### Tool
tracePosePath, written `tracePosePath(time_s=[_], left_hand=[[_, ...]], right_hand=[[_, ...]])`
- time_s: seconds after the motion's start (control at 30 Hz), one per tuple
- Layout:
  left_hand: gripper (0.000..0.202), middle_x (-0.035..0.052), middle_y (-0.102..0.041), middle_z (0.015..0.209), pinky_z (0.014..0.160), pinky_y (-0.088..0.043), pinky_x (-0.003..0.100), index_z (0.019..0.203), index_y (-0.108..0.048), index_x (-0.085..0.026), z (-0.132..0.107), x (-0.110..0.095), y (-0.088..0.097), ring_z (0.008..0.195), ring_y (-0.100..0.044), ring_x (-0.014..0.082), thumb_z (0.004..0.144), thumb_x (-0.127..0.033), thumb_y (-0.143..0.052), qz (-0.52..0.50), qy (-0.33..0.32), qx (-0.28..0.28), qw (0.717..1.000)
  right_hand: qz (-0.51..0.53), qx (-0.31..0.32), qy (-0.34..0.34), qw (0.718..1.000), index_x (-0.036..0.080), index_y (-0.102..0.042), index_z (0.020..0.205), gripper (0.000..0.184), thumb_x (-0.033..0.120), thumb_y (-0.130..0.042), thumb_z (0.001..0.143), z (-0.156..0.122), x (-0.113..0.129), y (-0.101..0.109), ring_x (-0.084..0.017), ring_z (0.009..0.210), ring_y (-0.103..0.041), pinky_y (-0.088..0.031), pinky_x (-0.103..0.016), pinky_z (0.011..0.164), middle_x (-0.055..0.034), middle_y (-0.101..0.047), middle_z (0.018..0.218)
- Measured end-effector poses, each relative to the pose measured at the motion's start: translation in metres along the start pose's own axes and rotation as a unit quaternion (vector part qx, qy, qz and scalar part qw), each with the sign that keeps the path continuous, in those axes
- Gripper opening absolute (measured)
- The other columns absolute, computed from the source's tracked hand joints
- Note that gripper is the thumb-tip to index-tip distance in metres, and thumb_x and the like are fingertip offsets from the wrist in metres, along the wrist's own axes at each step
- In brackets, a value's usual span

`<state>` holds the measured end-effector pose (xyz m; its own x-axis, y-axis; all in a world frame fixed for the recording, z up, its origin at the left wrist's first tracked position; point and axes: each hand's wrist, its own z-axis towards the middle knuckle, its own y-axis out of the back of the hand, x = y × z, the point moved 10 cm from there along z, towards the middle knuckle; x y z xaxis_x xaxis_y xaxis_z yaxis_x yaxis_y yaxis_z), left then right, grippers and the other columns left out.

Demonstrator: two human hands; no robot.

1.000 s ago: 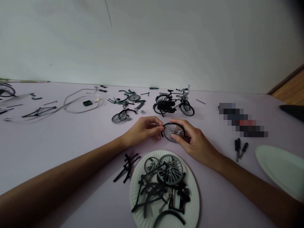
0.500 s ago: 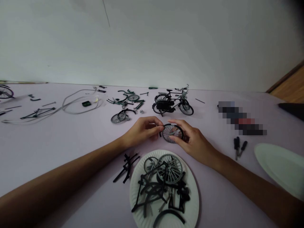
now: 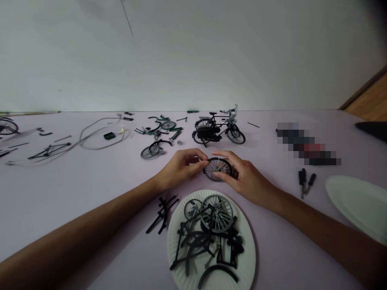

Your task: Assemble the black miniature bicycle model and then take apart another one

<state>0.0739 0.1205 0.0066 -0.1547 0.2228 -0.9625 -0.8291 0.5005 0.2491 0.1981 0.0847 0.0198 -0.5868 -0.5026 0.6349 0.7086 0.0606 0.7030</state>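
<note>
The left hand [image 3: 181,168] and the right hand [image 3: 243,178] were both closed on a miniature spoked wheel [image 3: 217,169] with a black tyre. The left fingertips pinched its left edge, and the right fingers wrapped over its right side. The wheel was held up between them, nearly face-on to the camera, over the lilac desk [image 3: 66,189], though it may have been touching the surface; the view was too soft to say for certain.

Just below the wheel, a narrow strip of desk separated it from the rim of a white paper plate [image 3: 243,249]. The plate carried a heap of black frame parts and a second spoked wheel [image 3: 216,213]. Loose black parts [image 3: 161,214] lay just beside the plate's left rim, near the left forearm.

Beyond the hands stood an assembled black model bicycle [image 3: 214,131], close to a part-built green bicycle's pieces [image 3: 160,129] and a loose wheel [image 3: 150,152]. To the right lay small screwdrivers [image 3: 305,182], and a second paper plate [image 3: 356,205] ran off the picture's edge. The desk's far edge met a white wall [image 3: 193,52], and a wooden floor [image 3: 370,96] showed past the right corner.
</note>
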Motion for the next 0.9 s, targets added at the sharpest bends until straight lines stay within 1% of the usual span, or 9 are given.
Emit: tracePosePath(time_s=[0.1,0.2,0.3,0.4,0.5,0.53,0.7,0.83,0.9], left_hand=[[0.020,-0.0030,-0.053,0.061,0.048,-0.037,0.016,0.091,-0.066,-0.012,-0.001,-0.003,-0.001,0.053,-0.046,0.0072,0.088,-0.032,-0.067,0.010,-0.006,-0.001,1.000],[0.021,-0.0028,-0.053,0.060,0.047,-0.035,0.016,0.089,-0.067,-0.012,-0.001,-0.004,0.000,0.053,-0.045,0.0074,0.087,-0.033,-0.068,0.012,-0.011,-0.008,1.000],[0.025,-0.0029,-0.053,0.060,0.046,-0.034,0.017,0.089,-0.065,-0.012,0.000,-0.002,0.005,0.051,-0.046,0.0076,0.087,-0.037,-0.068,0.004,-0.011,-0.022,1.000],[0.026,-0.0037,-0.052,0.057,0.044,-0.034,0.017,0.086,-0.062,-0.013,0.001,0.001,0.011,0.048,-0.045,0.0070,0.087,-0.039,-0.067,-0.007,-0.004,-0.039,0.999],[0.027,-0.0039,-0.052,0.053,0.044,-0.034,0.017,0.082,-0.060,-0.013,0.002,0.002,0.015,0.046,-0.045,0.0066,0.088,-0.038,-0.067,-0.014,0.006,-0.049,0.999],[0.027,-0.0041,-0.052,0.053,0.044,-0.034,0.017,0.081,-0.060,-0.013,0.002,0.003,0.015,0.045,-0.045,0.0065,0.087,-0.038,-0.067,-0.017,0.009,-0.050,0.999],[0.026,-0.0045,-0.051,0.053,0.045,-0.034,0.017,0.082,-0.060,-0.014,0.001,0.005,0.018,0.045,-0.044,0.0065,0.087,-0.038,-0.067,-0.036,0.018,-0.063,0.997],[0.025,-0.0043,-0.050,0.057,0.046,-0.031,0.018,0.083,-0.059,-0.014,0.000,0.007,0.019,0.048,-0.043,0.0062,0.088,-0.037,-0.067,-0.048,0.018,-0.067,0.996],[0.025,-0.0040,-0.049,0.059,0.046,-0.029,0.018,0.083,-0.059,-0.013,0.000,0.006,0.019,0.049,-0.042,0.0059,0.088,-0.037,-0.067,-0.050,0.015,-0.061,0.997]], right_hand=[[-0.021,0.006,0.009,1.000,0.030,-0.047,0.135,0.043,0.030,-0.058,0.094,0.000,0.004,-0.001,-0.021,0.090,-0.070,-0.052,-0.031,0.077,-0.0034,-0.071,0.113],[-0.048,0.017,0.019,0.999,0.030,-0.048,0.136,0.043,0.032,-0.058,0.094,0.001,0.009,-0.002,-0.021,0.082,-0.071,-0.052,-0.032,0.073,-0.0036,-0.074,0.104],[-0.067,0.035,0.035,0.996,0.028,-0.044,0.140,0.059,0.038,-0.067,0.087,0.005,0.012,-0.006,-0.023,0.074,-0.071,-0.053,-0.034,0.069,-0.0041,-0.075,0.101],[-0.077,0.043,0.052,0.995,0.028,-0.038,0.144,0.076,0.039,-0.076,0.079,0.013,0.011,-0.010,-0.026,0.082,-0.072,-0.054,-0.036,0.070,-0.0063,-0.072,0.116],[-0.080,0.036,0.060,0.994,0.029,-0.038,0.144,0.076,0.037,-0.076,0.079,0.020,0.008,-0.012,-0.028,0.096,-0.070,-0.054,-0.038,0.079,-0.0064,-0.065,0.130],[-0.080,0.034,0.060,0.994,0.029,-0.038,0.144,0.076,0.037,-0.076,0.079,0.021,0.008,-0.012,-0.028,0.096,-0.070,-0.054,-0.038,0.079,-0.0061,-0.065,0.131],[-0.080,0.027,0.060,0.995,0.028,-0.036,0.146,0.081,0.039,-0.078,0.077,0.019,0.007,-0.010,-0.024,0.077,-0.071,-0.055,-0.037,0.071,-0.0051,-0.072,0.114],[-0.076,0.019,0.071,0.994,0.026,-0.039,0.147,0.078,0.036,-0.077,0.079,0.017,0.008,-0.009,-0.024,0.088,-0.072,-0.056,-0.037,0.079,-0.0070,-0.068,0.124],[-0.076,0.015,0.074,0.994,0.026,-0.040,0.147,0.076,0.037,-0.076,0.081,0.017,0.007,-0.008,-0.024,0.088,-0.072,-0.056,-0.038,0.082,-0.0074,-0.068,0.126]])
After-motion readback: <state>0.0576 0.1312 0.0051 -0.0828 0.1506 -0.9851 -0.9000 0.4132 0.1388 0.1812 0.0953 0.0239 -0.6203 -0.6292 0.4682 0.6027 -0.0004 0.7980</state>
